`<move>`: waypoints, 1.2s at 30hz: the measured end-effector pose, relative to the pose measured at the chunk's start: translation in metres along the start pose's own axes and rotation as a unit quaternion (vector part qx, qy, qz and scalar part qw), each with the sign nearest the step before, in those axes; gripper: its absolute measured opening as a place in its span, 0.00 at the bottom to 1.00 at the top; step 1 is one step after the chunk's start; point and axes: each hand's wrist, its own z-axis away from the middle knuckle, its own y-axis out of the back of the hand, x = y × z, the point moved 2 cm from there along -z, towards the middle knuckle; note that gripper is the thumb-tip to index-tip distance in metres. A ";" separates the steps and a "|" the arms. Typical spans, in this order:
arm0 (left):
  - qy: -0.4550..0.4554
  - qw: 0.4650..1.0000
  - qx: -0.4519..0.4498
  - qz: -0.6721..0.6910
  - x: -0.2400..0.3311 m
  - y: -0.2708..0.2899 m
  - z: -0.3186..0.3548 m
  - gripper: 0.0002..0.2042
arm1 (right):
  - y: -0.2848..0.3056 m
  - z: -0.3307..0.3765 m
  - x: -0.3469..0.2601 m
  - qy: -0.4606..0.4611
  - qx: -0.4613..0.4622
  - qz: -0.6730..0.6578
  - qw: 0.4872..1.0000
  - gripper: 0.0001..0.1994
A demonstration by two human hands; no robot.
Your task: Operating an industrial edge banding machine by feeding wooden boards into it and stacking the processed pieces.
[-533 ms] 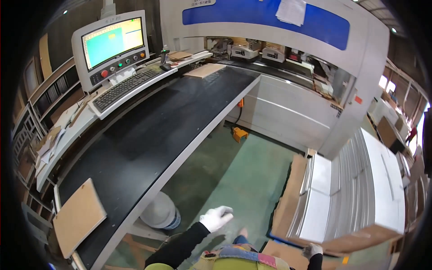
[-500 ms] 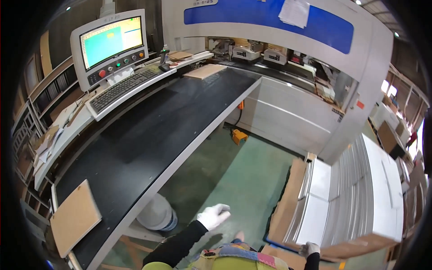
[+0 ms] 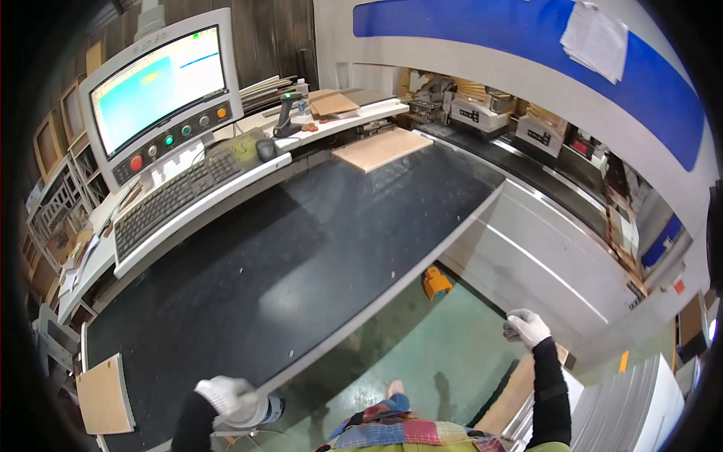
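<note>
My left hand (image 3: 228, 398), in a white glove, is over the near edge of the black worktable (image 3: 226, 301). Motion smears its fingers, and I make out nothing held in it. My right hand (image 3: 526, 328), also in a white glove, hangs above the green floor, in front of the machine's grey side panel (image 3: 542, 248). Its fingers are loosely bent and a little apart, with nothing between them. At the table's near left corner lies a light wooden panel (image 3: 105, 395). A second light panel (image 3: 382, 148) rests at the far end, by the machine's opening.
A monitor (image 3: 162, 83) with buttons stands left, above a keyboard (image 3: 177, 200) and a handheld scanner (image 3: 286, 117). Stacked white panels (image 3: 633, 407) stand at lower right. An orange foot pedal (image 3: 436, 283) sits on the floor; a bucket (image 3: 275, 407) is partly under the table.
The view has turned and come closer to the table and machine. My left hand has moved left to the table edge; my right hand has come away from the panel stack and risen.
</note>
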 end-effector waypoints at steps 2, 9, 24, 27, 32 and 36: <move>0.040 0.988 -0.141 -0.052 -0.004 0.038 -0.015 0.23 | 0.037 -0.043 -0.061 0.007 -0.049 0.120 0.992 0.17; 0.071 0.956 -0.276 -0.064 0.055 0.225 -0.044 0.25 | 0.205 -0.117 -0.287 -0.035 0.082 0.491 0.867 0.13; 0.182 0.874 0.389 0.228 0.282 0.367 -0.537 0.23 | -0.024 -0.753 -0.316 0.267 0.057 0.367 0.889 0.22; 0.232 0.850 0.399 0.255 0.293 0.385 -0.583 0.22 | -0.062 -0.828 -0.301 0.230 0.161 0.370 0.886 0.24; 0.234 0.849 0.405 0.247 0.319 0.387 -0.604 0.19 | -0.089 -0.895 -0.302 0.252 0.095 0.485 0.832 0.30; 0.279 0.827 0.385 0.299 0.325 0.374 -0.575 0.16 | -0.084 -0.893 -0.294 0.269 0.022 0.418 0.867 0.40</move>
